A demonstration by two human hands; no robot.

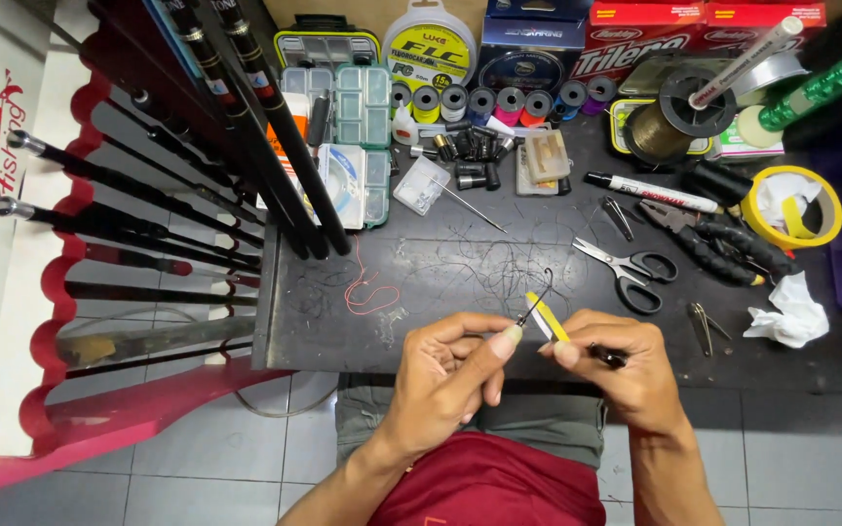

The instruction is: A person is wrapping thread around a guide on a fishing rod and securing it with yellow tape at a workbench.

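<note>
My left hand [455, 365] and my right hand [616, 365] meet just above the near edge of a dark worktable [440, 253]. Between the fingertips is a thin dark rod tip with a small wire guide ring [538, 292] at its end. A strip of yellow tape [547, 317] lies across the rod, pinched under my right thumb. My left thumb and forefinger pinch the rod just below the ring. The rod's dark shaft [611, 356] sticks out past my right fingers.
Black-handled scissors [631, 273], pliers [723, 244], a marker [650, 193], a yellow tape roll [791, 206] and crumpled tissue [789, 312] lie to the right. Thread spools [484, 100], line boxes and clear tackle boxes [358, 146] line the back. Rods [148, 209] rest in a red rack at left.
</note>
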